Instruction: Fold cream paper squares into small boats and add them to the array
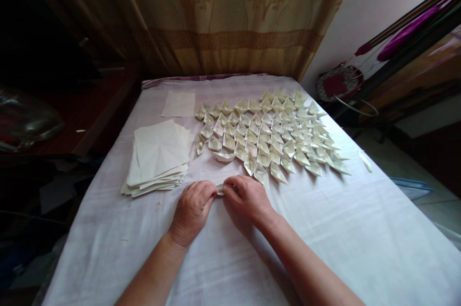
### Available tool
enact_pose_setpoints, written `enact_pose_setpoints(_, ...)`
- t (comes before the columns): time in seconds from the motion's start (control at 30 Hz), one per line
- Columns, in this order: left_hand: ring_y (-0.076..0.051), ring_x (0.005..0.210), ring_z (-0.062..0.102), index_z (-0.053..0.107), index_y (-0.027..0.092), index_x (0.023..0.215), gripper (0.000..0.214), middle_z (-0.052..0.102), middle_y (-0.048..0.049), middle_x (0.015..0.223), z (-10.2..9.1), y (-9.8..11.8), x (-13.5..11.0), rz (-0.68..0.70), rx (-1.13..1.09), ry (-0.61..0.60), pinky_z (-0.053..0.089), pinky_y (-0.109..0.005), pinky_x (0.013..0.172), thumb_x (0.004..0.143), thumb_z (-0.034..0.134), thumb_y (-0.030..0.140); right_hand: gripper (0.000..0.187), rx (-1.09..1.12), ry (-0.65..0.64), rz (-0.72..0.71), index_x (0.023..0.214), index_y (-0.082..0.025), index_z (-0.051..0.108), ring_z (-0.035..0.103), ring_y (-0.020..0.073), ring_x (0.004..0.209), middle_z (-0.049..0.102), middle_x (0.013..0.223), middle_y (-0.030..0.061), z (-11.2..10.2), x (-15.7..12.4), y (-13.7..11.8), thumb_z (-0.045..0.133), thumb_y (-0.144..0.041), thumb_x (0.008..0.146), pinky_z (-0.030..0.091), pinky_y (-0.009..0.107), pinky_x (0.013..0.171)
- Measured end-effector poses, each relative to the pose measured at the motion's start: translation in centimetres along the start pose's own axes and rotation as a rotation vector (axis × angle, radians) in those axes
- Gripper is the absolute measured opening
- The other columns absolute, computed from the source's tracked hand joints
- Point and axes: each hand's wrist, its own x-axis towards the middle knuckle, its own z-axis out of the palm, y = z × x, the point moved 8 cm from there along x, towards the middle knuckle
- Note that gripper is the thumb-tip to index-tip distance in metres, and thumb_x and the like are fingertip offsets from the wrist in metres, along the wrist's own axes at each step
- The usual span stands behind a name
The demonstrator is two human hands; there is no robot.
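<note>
Between my two hands is a small piece of folded paper [220, 189], mostly covered by my fingers. My left hand [194, 207] pinches its left end, and my right hand [249, 199] is closed on the right end. Just beyond my right hand stand several rows of folded paper boats [264, 140], set close together. To the left, past my left hand, lies a stack of creased white paper sheets [158, 154]. Behind that stack a single flat sheet [179, 104] rests on the cloth.
A pale cloth [342, 234] covers the table. Small scraps [158, 205] lie near the stack, and a white sliver [365, 162] near the right edge. A patterned curtain [230, 18] hangs behind. At left is a dark red surface [97, 109]; a round bag [338, 84] hangs at right.
</note>
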Motion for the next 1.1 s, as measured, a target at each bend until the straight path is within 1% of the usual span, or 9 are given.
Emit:
enact_pose_setpoints(0.13, -0.021, 0.09, 0.064, 0.067, 0.022, 0.094, 0.018, 0.07, -0.0052, 0.1, 0.1, 0.2, 0.0, 0.007, 0.019, -0.017, 0.052, -0.035, 0.082, 0.09, 0.055, 0.011, 0.016, -0.047, -0.067, 0.1, 0.087, -0.025, 0.075, 0.066, 0.0153, 0.075, 0.075, 0.082, 0.0009, 0.2, 0.9, 0.6, 0.059, -0.024, 0.088, 0.039, 0.022, 0.064)
enact_pose_setpoints(0.3, -0.021, 0.093, 0.064, 0.07, 0.025, 0.104, 0.026, 0.07, -0.0053, 0.102, 0.5, -0.1, 0.0, -0.005, 0.045, -0.055, 0.053, -0.036, 0.083, 0.089, 0.056, 0.009, 0.018, -0.034, -0.064, -0.002, 0.087, -0.023, 0.075, 0.066, 0.0147, 0.079, 0.075, 0.085, 0.0022, 0.2, 1.1, 0.1, 0.058, -0.025, 0.092, 0.039, 0.022, 0.067)
enact_pose_setpoints(0.4, -0.021, 0.094, 0.064, 0.07, 0.023, 0.107, 0.025, 0.07, -0.0065, 0.104, 0.5, -0.1, -0.2, 0.004, 0.051, -0.047, 0.053, -0.037, 0.084, 0.091, 0.055, 0.012, 0.015, -0.006, -0.074, -0.036, 0.091, -0.023, 0.075, 0.065, 0.0136, 0.075, 0.073, 0.082, 0.0008, 0.2, 0.9, -0.1, 0.062, -0.031, 0.091, 0.039, 0.021, 0.065)
enact_pose_setpoints(0.57, -0.022, 0.098, 0.065, 0.069, 0.022, 0.106, 0.023, 0.069, -0.0073, 0.108, 0.1, -0.2, -0.1, -0.018, 0.0, -0.011, 0.054, -0.038, 0.088, 0.09, 0.054, 0.014, 0.017, -0.068, -0.085, -0.046, 0.077, -0.024, 0.075, 0.063, 0.0126, 0.071, 0.069, 0.075, -0.0003, 0.3, 1.1, -0.4, 0.063, -0.026, 0.089, 0.036, 0.022, 0.061)
enact_pose_setpoints(0.7, -0.022, 0.108, 0.064, 0.065, 0.022, 0.105, 0.018, 0.065, -0.0093, 0.119, -1.2, -0.9, 0.1, -0.124, -0.134, 0.101, 0.054, -0.037, 0.094, 0.089, 0.056, 0.023, 0.014, -0.02, 0.053, -0.043, 0.08, -0.023, 0.074, 0.062, 0.0121, 0.069, 0.069, 0.078, 0.0004, -0.5, 1.1, -1.0, 0.063, -0.024, 0.089, 0.037, 0.021, 0.061)
enact_pose_setpoints(0.83, -0.017, 0.083, 0.071, 0.055, 0.023, 0.117, 0.03, 0.072, -0.0051, 0.102, -1.2, -2.5, -0.3, -0.309, -0.308, 0.166, 0.059, -0.03, 0.077, 0.09, 0.057, 0.035, 0.013, 0.093, 0.247, -0.065, 0.079, -0.021, 0.072, 0.062, 0.0125, 0.068, 0.068, 0.076, 0.0007, -0.6, 0.8, -1.9, 0.063, -0.022, 0.088, 0.04, 0.021, 0.064)
enact_pose_setpoints(0.9, -0.016, 0.073, 0.072, 0.05, 0.023, 0.119, 0.036, 0.074, -0.0035, 0.092, -0.9, -3.5, -0.7, -0.43, -0.369, 0.182, 0.059, -0.028, 0.069, 0.088, 0.059, 0.039, 0.013, 0.156, 0.29, -0.104, 0.081, -0.021, 0.072, 0.064, 0.0128, 0.072, 0.069, 0.079, 0.0015, -0.1, 0.6, -2.5, 0.061, -0.02, 0.089, 0.042, 0.021, 0.067)
enact_pose_setpoints(0.97, -0.018, 0.071, 0.073, 0.046, 0.022, 0.12, 0.04, 0.076, -0.005, 0.091, -0.5, -4.1, -1.1, -0.519, -0.438, 0.196, 0.058, -0.028, 0.066, 0.087, 0.059, 0.041, 0.013, 0.195, 0.33, -0.127, 0.08, -0.021, 0.071, 0.063, 0.0133, 0.071, 0.068, 0.078, 0.0017, 0.3, 0.5, -2.9, 0.061, -0.018, 0.087, 0.043, 0.021, 0.066)
enact_pose_setpoints(1.1, -0.018, 0.069, 0.073, 0.043, 0.02, 0.124, 0.044, 0.076, -0.0058, 0.088, -0.2, -5.0, -1.3, -0.621, -0.506, 0.222, 0.058, -0.029, 0.065, 0.085, 0.056, 0.037, 0.012, 0.295, 0.337, -0.137, 0.08, -0.021, 0.071, 0.061, 0.0128, 0.067, 0.066, 0.075, 0.0012, 0.9, 0.4, -3.2, 0.061, -0.017, 0.085, 0.043, 0.021, 0.064)
